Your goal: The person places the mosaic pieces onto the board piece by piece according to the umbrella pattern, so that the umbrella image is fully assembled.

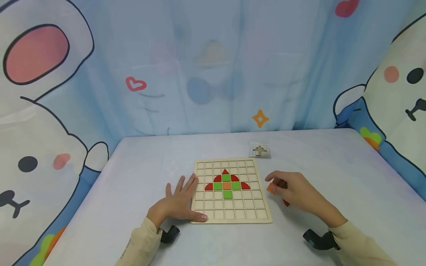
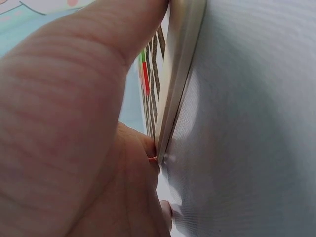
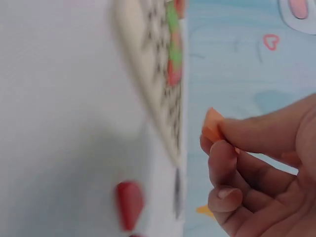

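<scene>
A wooden grid board (image 1: 233, 218) lies on the table, with red, green and orange pieces set in a tree-like pattern. Fingers spread, my left hand (image 1: 178, 203) rests along the board's left edge, the thumb over its lower left corner. To the right of the board, my right hand (image 1: 297, 192) pinches an orange square tile (image 1: 271, 187) between thumb and fingers. That same orange tile (image 3: 213, 123) shows at the fingertips in the right wrist view. Below this hand a red piece (image 3: 130, 205) lies on the table, mostly hidden by the hand in the head view.
Behind the board's upper right corner lies a small pattern card (image 1: 260, 149) showing a similar design. A white cloth covers the table (image 1: 149, 159), and a blue cartoon curtain (image 1: 213, 111) hangs behind it. Each wrist carries a black camera mount (image 1: 319, 241).
</scene>
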`<state>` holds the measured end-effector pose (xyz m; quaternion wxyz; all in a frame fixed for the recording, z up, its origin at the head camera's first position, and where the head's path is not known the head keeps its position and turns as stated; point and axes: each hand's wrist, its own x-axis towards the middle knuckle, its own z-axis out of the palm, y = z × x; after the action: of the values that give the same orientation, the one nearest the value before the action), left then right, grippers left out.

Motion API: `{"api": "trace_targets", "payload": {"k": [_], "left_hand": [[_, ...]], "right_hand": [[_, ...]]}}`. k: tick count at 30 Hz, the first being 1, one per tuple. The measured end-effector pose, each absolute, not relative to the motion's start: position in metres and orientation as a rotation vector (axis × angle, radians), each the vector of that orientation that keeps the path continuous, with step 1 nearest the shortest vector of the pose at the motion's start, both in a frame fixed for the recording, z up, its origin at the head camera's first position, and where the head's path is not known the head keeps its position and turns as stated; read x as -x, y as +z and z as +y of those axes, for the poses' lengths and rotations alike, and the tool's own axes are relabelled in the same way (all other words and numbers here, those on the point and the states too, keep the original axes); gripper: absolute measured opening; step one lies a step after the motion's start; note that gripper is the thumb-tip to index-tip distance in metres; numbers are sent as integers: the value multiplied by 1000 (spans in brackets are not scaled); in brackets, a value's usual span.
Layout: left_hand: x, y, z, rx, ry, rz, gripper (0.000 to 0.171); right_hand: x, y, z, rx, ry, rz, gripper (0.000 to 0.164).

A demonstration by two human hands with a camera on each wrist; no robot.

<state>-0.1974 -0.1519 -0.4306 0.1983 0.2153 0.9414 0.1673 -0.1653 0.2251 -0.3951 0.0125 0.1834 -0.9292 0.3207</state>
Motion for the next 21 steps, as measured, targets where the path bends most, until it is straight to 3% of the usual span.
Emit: {"api": "trace_targets", "payload": {"k": [9, 21], "left_hand": [[196, -432, -152, -574, 475, 2638, 130], [198, -431, -152, -586, 479, 2638, 130]], "right_hand": [[176, -374, 196, -478, 1313, -2750, 13], [177, -379, 169, -447, 1741, -2674, 18]]}}
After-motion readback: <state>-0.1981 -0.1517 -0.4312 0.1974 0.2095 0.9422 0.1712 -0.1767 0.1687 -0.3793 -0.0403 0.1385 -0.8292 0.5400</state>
